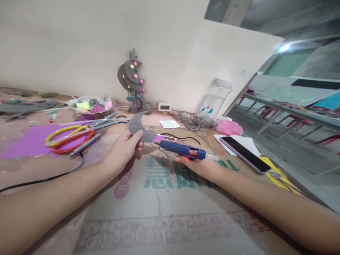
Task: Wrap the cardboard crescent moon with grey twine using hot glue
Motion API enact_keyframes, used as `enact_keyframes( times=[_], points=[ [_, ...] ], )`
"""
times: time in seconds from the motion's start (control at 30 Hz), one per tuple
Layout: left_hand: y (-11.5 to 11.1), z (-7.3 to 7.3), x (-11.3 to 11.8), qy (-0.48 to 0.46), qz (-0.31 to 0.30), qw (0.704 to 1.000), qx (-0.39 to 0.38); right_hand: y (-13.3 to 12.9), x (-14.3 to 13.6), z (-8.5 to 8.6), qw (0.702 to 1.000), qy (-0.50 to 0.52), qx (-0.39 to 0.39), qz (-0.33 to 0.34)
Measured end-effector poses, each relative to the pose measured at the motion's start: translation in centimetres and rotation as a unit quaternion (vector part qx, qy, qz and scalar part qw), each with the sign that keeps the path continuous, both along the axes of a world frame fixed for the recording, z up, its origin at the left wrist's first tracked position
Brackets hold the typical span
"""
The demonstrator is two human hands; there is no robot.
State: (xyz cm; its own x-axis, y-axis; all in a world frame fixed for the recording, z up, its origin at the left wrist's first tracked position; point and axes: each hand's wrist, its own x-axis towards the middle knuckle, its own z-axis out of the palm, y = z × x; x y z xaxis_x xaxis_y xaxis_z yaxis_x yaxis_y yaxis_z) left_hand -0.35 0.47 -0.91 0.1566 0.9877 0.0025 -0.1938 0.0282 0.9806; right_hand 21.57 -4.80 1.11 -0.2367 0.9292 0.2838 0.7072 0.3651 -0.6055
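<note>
My left hand [130,143] pinches a crescent shape wrapped in grey yarn [138,126]. At its right end the wrapping stops and a purple strip [159,137] shows, with a paper clip [171,139] at the tip. A loose strand of yarn hangs beneath it. My right hand [198,163] is closed round a blue hot glue gun [180,149], whose red light glows below and whose clear glue stick [212,157] juts from the back. The gun's nozzle points left at the purple strip, very close; whether they touch I cannot tell.
Scissors with yellow and red handles [69,140] lie left on purple sheet [25,143]. Behind stand a bowl of coloured bits [92,109], a grey decoration with pompoms [134,81], a small clock [164,106] and a bottle [215,99]. Grey yarn [198,122] and a phone [244,154] lie right.
</note>
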Motion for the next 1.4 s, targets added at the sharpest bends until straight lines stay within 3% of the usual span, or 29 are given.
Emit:
enact_keyframes(
  times=[1.4],
  points=[
    [-0.01, 0.04, -0.03, 0.039, -0.009, 0.999, 0.007, 0.3, -0.15, -0.26, 1.0, 0.002, 0.0, -0.006]
  ],
)
